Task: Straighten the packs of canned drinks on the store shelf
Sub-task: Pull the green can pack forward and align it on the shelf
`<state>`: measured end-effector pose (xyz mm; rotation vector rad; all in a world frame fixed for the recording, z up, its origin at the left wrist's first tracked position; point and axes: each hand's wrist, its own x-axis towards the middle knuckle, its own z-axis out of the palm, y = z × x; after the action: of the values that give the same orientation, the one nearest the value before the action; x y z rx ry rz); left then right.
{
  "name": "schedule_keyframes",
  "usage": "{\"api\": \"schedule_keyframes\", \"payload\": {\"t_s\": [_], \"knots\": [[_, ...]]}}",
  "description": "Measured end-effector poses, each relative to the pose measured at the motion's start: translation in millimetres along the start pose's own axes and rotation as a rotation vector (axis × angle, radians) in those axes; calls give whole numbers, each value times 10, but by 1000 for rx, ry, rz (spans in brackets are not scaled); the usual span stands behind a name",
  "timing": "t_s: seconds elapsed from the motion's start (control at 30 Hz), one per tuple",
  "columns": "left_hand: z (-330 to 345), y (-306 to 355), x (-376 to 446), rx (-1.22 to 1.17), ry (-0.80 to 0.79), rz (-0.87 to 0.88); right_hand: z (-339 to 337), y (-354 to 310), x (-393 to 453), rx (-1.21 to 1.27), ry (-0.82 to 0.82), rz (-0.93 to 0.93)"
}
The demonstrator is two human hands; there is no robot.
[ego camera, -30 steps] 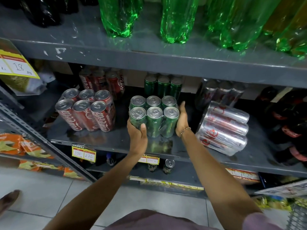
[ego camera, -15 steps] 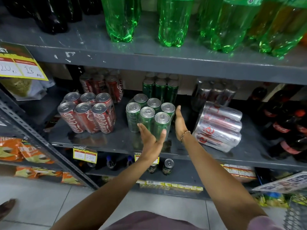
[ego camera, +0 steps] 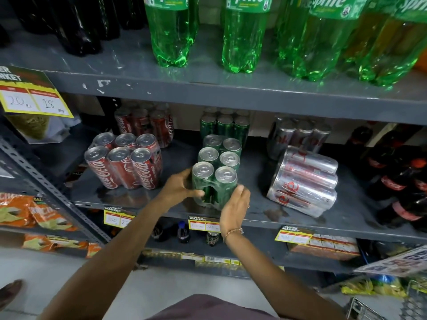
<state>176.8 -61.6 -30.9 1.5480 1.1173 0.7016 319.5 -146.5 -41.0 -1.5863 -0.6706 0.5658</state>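
Centrally, both arms reach onto the grey metal bench (ego camera: pixel 254 204). The left hand (ego camera: pixel 178 188) grips the near left corner of the shrink-wrapped six-pack of green metal cans (ego camera: pixel 217 162); the right hand (ego camera: pixel 234 204) cups its near right corner. Half a second earlier the pack sat diagonal; now its narrow end faces front.

Left hand (ego camera: pixel 181 188), right hand (ego camera: pixel 234 203), both curled.

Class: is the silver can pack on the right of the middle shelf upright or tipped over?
Tipped over. The silver Coke can pack lies on its side, with the can walls facing up rather than the tops.
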Motion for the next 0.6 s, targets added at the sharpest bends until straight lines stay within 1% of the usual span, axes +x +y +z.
{"api": "schedule_keyframes", "payload": {"t_s": [0.07, 0.13, 0.2, 0.23, 0.3, 0.33, 0.37, 0.4, 0.43, 0.47, 0.5, 0.53, 0.6], "knots": [[-123, -68, -6, -46, 111, 1, 33, 16, -84, -6, -71, -37], [-157, -108, -19, -94, 311, -2, 17, 62, -55, 31, -195, -75], [-77, -129, -43, -84, 531, 7, -35, 77, 113, 20, -302, -102], [14, -125, -67, -48, 623, 10, -49, 52, 249, -5, -288, -136], [282, -89, -144, -54, 734, -29, -38, -45, 616, -22, -118, -159], [435, -49, -176, -119, 728, -66, -5, -130, 826, -1, -46, -125], [576, -3, -189, -210, 681, -94, 24, -214, 1032, 36, -46, -76], [687, 32, -190, -305, 616, -110, 54, -300, 1203, 96, -146, 15], [755, 59, -172, -387, 564, -122, 90, -375, 1321, 193, -315, 141], [785, 85, -148, -452, 536, -135, 124, -427, 1411, 242, -454, 267], [778, 102, -122, -501, 525, -143, 153, -446, 1476, 230, -549, 343], [755, 105, -98, -540, 520, -145, 177, -434, 1526, 199, -609, 367], [697, 75, -72, -594, 503, -121, 185, -387, 1561, 171, -617, 361]]}}
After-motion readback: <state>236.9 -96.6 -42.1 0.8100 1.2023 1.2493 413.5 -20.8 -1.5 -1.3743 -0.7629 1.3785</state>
